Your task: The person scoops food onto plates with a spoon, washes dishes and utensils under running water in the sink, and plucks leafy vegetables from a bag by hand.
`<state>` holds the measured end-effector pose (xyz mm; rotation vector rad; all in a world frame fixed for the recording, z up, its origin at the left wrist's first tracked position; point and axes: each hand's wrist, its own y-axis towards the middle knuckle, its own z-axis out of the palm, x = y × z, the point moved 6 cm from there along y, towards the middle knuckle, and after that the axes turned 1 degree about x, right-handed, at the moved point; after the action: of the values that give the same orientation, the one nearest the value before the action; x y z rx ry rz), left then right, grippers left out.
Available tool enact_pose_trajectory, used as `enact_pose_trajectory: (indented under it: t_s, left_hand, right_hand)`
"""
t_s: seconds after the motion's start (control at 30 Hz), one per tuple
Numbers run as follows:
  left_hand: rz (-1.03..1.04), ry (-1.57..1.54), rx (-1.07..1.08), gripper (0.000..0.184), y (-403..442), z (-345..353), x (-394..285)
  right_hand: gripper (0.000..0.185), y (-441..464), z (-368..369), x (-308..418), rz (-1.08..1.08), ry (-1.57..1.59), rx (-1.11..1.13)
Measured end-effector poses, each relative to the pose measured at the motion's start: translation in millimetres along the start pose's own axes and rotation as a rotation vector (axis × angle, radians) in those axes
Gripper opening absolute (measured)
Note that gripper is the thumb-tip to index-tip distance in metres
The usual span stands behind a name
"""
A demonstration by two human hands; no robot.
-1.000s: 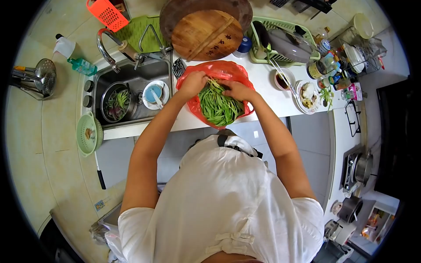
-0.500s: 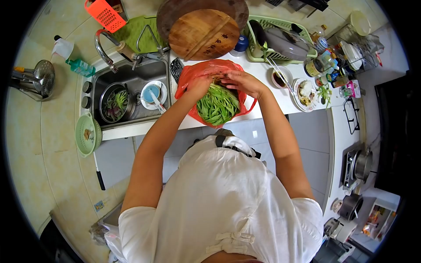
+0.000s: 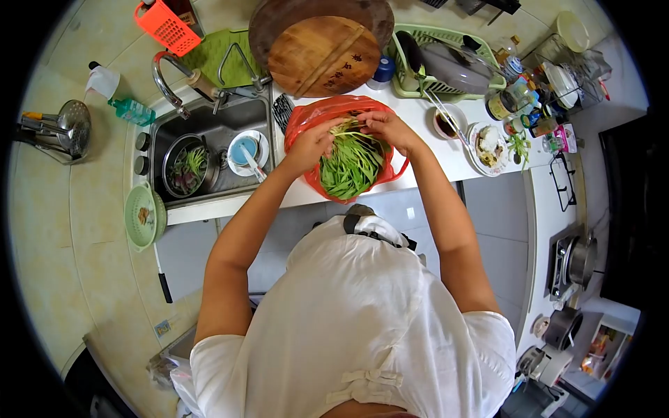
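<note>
Leafy greens (image 3: 350, 171) with pale stems lie in a crumpled red plastic bag (image 3: 306, 117) at the counter's front. My left hand (image 3: 311, 148) reaches over the bag's left side, its fingers curled at the stem ends. From the other side, my right hand (image 3: 391, 131) has thumb and fingers closed on the upper stems. The leaves point down toward my body. The bag's far folds and my fingers hide part of the stems.
Left of the bag is a sink (image 3: 237, 182) holding a metal pot (image 3: 167, 174) of greens and stacked bowls (image 3: 259, 143). A green colander (image 3: 159, 221) sits at its corner. Rightward are a sauce bowl (image 3: 460, 118) with chopsticks and a plate of food (image 3: 488, 148). A round wooden board (image 3: 320, 56) leans behind.
My left hand has drawn back from the bag's far rim to the stems' left side. My right hand has shifted slightly and closed on the stems, more of which now show.
</note>
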<state>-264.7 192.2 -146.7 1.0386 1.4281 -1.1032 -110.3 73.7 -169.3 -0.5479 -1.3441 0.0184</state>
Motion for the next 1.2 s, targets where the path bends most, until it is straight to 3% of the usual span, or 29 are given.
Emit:
enact_pose_trajectory:
  t_s: [0.13, 0.37, 0.47, 0.57, 0.67, 0.8, 0.9, 1.0, 1.07, 1.13, 1.2]
  left_hand:
    - [0.024, -0.037, 0.081, 0.036, -3.8, -3.6, 1.1]
    - [-0.110, 0.003, -0.040, 0.021, -8.8, -13.5, 16.9]
    - [-0.128, 0.036, -0.050, 0.018, -7.0, -14.7, 22.0]
    - [-0.100, 0.038, -0.040, 0.017, -2.2, -10.5, 27.1]
    - [-0.051, 0.068, -0.001, 0.016, 0.8, -0.5, 15.1]
    - [-0.038, 0.170, -0.032, 0.016, 7.1, -0.4, 6.7]
    - [-0.036, 0.121, -0.036, 0.015, 8.8, 0.2, 3.0]
    - [0.039, -0.009, 0.025, 0.014, 11.6, 2.5, 1.6]
    - [0.067, -0.061, 0.045, 0.014, 12.5, 1.0, 7.3]
    - [0.047, -0.062, 0.026, 0.013, 12.9, -6.8, 22.7]
    - [0.023, 0.153, -0.064, 0.011, 13.8, -17.1, 40.7]
  right_hand:
    - [0.034, -12.1, 25.1, 15.3, -0.274, -0.273, 0.023]
    - [0.029, -23.1, 29.9, 23.2, -0.138, -0.310, 0.003]
    - [0.026, -16.5, 22.3, 8.5, -0.187, -0.357, -0.001]
    - [0.025, -27.7, 44.6, 30.5, -0.623, -0.905, -0.186]
    - [0.023, -27.4, 71.7, 40.5, -0.658, -1.071, -0.145]
    - [0.018, -22.6, 79.1, 41.0, -0.651, -1.289, -0.314]
    - [0.017, -23.3, 78.2, 46.8, -0.552, -1.106, -0.373]
    - [0.017, -1.1, 58.8, 16.9, -0.447, -0.456, -0.195]
    - [0.014, 4.3, 42.6, -6.1, -0.152, 0.222, -0.108]
    - [0.012, -2.7, 29.6, -6.2, -0.126, 0.292, -0.150]
    - [0.014, -15.4, 21.9, -3.0, -0.038, 0.229, -0.245]
